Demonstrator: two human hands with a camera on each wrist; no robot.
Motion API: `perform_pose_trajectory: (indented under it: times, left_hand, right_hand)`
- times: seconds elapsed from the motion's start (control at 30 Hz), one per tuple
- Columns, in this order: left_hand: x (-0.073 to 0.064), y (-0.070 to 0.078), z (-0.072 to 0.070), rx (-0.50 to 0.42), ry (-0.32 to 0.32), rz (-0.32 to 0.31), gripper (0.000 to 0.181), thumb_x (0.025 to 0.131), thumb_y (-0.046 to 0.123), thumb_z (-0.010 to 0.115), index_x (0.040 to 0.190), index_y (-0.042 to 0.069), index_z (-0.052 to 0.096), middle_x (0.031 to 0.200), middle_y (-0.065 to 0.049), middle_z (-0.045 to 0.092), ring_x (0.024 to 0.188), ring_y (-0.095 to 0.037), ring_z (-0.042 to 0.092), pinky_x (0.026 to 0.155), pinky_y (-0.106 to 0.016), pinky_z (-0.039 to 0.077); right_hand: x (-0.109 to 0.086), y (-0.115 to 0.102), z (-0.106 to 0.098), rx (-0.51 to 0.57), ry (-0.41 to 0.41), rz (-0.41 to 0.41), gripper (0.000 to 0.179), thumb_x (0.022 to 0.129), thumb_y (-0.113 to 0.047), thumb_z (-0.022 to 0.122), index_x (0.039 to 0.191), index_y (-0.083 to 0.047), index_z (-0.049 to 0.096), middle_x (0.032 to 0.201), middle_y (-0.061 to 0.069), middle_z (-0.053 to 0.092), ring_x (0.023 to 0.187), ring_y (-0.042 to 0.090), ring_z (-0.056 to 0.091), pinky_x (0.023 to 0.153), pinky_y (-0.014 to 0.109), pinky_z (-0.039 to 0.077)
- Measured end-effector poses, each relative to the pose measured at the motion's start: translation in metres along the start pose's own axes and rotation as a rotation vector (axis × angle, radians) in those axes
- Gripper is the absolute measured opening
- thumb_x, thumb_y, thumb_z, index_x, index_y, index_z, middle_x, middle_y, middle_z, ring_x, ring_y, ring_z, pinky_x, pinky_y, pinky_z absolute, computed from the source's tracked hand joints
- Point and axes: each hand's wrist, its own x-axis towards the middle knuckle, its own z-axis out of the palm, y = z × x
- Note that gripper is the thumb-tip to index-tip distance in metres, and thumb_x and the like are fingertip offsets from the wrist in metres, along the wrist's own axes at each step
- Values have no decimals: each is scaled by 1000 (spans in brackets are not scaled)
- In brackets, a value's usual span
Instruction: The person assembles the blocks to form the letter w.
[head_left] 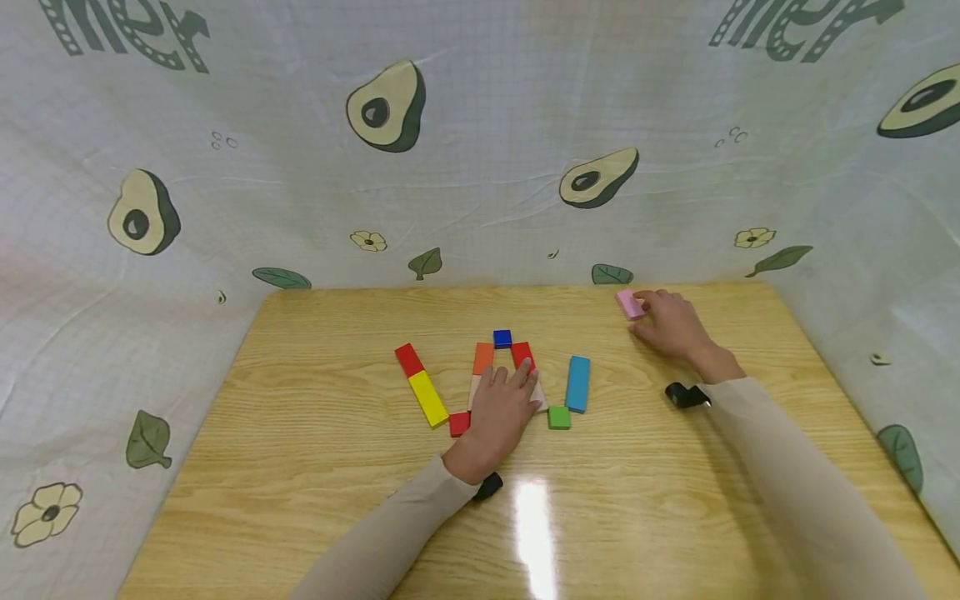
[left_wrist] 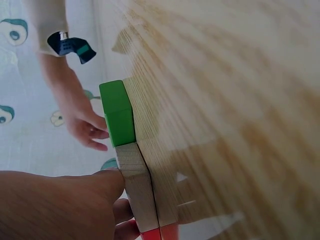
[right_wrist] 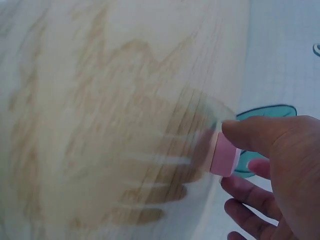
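Observation:
Toward the back right of the table, my right hand (head_left: 671, 325) holds a pink block (head_left: 630, 305); in the right wrist view its thumb (right_wrist: 245, 131) and a finger lie at opposite ends of the block. My left hand (head_left: 498, 417) rests over the middle of a block layout, fingers spread. Under and around it are an orange block (head_left: 483, 358), a red block (head_left: 522, 354) and plain wooden blocks (left_wrist: 137, 187). The left thumb touches a plain block in the left wrist view. Parts of these blocks are hidden under the hand.
A small dark blue block (head_left: 502, 339) tops the layout. At left, a red block (head_left: 409, 360) meets a yellow block (head_left: 428, 399), near a small red block (head_left: 459, 424). A green block (head_left: 558, 417) and light blue block (head_left: 577, 384) stand at right. Patterned cloth (head_left: 480, 225) surrounds the table.

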Motion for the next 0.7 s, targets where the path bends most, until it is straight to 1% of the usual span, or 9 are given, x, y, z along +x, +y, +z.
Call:
perform_pose_trajectory:
  times: [0.1,0.2,0.3,0.5,0.7]
  left_hand:
    - [0,0,0,5,-4,-2,54,109,53,50,159,34,51,167,11,42,135,-21,55,117,-41,38]
    - [0,1,-1,6,-14,-5,55,109,53,50,160,34,50,167,12,42,136,-21,54,118,-41,38]
    - [0,1,-1,4,-18,-8,55,109,54,50,160,34,50,168,11,41,137,-21,54,118,-42,38]
    - [-1,2,0,18,-7,-5,55,108,54,50,159,33,51,167,11,43,134,-21,55,117,-42,39]
    - [-1,2,-2,31,-10,-6,55,109,54,49,159,34,50,167,11,42,134,-21,54,117,-41,39]
  right_hand:
    - [3,-2,-1,-10,-4,-26,57,94,-10,73,142,14,54,132,39,59,115,56,57,98,71,45]
    - [7,-2,-1,-29,-16,-58,59,92,-4,69,146,14,51,145,39,50,126,60,51,105,72,41]
    - [11,-1,-1,-30,-44,-88,61,92,1,65,149,15,48,151,39,46,134,61,47,112,72,37]
    - [17,0,0,6,-104,-77,59,96,2,62,150,17,45,153,39,45,137,59,45,117,69,33]
    - [15,1,-1,-36,-118,-72,57,97,-2,63,148,18,46,151,39,46,135,59,46,116,67,34]
